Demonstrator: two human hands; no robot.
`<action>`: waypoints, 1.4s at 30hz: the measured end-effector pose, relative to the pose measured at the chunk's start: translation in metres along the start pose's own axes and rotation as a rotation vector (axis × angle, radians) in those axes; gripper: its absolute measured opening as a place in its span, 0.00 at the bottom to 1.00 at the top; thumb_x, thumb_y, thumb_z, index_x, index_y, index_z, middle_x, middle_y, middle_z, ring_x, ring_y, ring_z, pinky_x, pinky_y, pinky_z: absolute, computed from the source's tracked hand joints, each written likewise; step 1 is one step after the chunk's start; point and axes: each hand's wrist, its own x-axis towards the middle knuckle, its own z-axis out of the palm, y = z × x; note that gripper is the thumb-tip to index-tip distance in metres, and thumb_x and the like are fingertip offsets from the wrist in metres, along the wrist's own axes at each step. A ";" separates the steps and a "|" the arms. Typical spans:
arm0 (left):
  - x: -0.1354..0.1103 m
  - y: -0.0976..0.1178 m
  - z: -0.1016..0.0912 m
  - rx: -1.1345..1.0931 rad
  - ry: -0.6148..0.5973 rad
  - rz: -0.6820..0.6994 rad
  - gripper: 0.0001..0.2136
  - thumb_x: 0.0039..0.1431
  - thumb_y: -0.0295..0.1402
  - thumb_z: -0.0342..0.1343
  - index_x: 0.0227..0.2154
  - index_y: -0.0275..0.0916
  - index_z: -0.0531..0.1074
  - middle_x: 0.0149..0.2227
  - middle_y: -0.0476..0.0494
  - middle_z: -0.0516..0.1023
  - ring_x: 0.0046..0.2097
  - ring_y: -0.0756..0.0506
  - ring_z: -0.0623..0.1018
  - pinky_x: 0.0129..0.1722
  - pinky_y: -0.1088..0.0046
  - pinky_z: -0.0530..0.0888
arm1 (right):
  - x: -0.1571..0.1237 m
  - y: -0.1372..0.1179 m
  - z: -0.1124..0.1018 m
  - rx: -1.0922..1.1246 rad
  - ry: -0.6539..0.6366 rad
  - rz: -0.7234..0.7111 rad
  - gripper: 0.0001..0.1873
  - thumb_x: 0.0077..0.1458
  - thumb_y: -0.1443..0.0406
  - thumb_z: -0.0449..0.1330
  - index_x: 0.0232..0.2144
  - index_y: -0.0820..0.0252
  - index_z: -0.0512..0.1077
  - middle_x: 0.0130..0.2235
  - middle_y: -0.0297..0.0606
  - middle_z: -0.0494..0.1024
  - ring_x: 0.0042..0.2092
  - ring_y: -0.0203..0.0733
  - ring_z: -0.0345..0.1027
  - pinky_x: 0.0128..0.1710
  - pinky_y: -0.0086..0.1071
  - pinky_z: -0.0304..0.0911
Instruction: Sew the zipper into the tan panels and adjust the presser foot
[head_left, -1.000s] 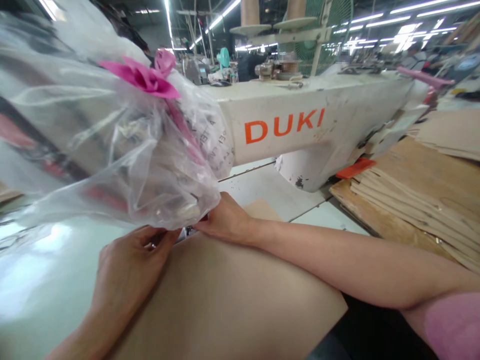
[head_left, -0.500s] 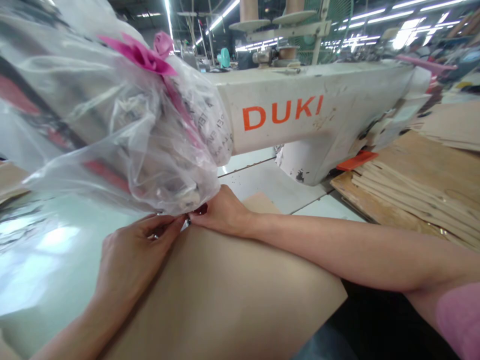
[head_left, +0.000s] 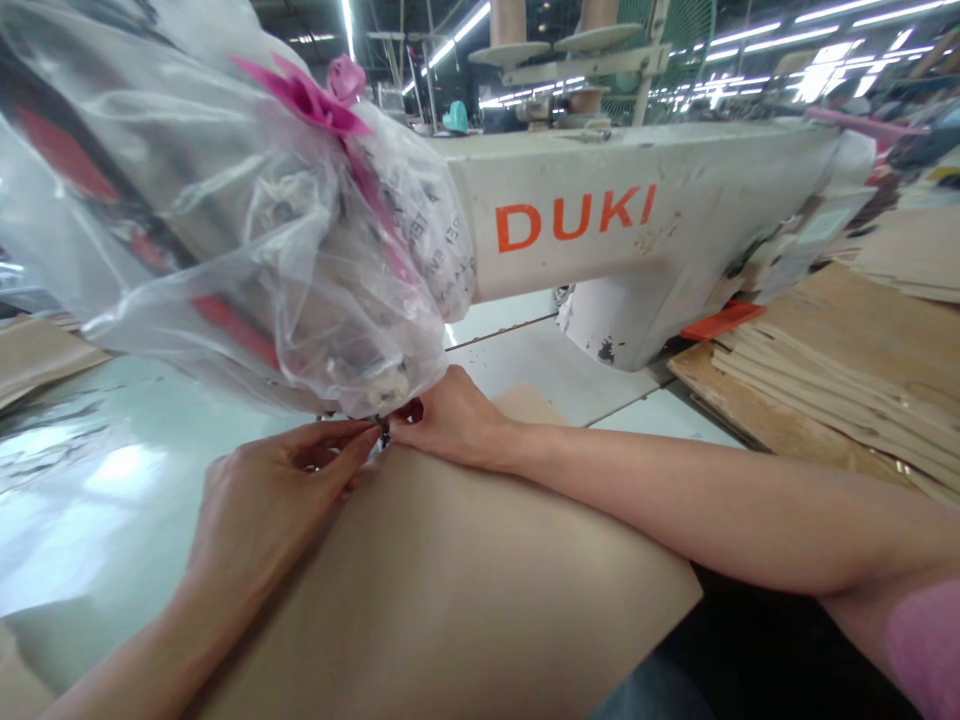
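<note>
Left hand (head_left: 262, 500) is right up at the metal foot (head_left: 385, 433) of the sewing machine (head_left: 694, 225), thumb and forefinger pinched together; can't tell if anything's between them. Right hand (head_left: 457, 425) sits just across the foot, fingers curled in, resting on the tan sheet (head_left: 487, 570). Can't see whether it's actually gripping it, since the fingertips are hidden.

The sheet itself lies under both hands, running from the foot back toward the person, with one corner poking out below the right forearm. A small bit of tan shows behind the right wrist too.

The machine's head is wrapped in a clear plastic bag (head_left: 180, 230) tied with a pink ribbon (head_left: 311, 100). Pale green bench (head_left: 97, 540) underneath, plus a pile of tan pieces (head_left: 802, 400) off to the right, next to an orange thing (head_left: 724, 322).
</note>
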 end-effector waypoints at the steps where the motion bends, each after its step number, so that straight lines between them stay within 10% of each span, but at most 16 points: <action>1: 0.000 0.000 0.000 -0.009 -0.004 -0.008 0.18 0.52 0.56 0.59 0.38 0.52 0.80 0.21 0.58 0.80 0.31 0.44 0.81 0.35 0.72 0.67 | 0.000 0.000 0.000 0.004 0.001 0.003 0.08 0.48 0.67 0.57 0.20 0.58 0.64 0.22 0.30 0.68 0.26 0.35 0.61 0.28 0.29 0.50; 42: 0.002 -0.003 0.005 -0.018 0.071 0.150 0.14 0.56 0.49 0.56 0.35 0.49 0.81 0.32 0.53 0.84 0.31 0.45 0.80 0.36 0.73 0.71 | 0.000 -0.004 -0.001 0.028 0.030 0.058 0.02 0.48 0.67 0.64 0.24 0.60 0.74 0.25 0.30 0.73 0.29 0.35 0.65 0.31 0.28 0.55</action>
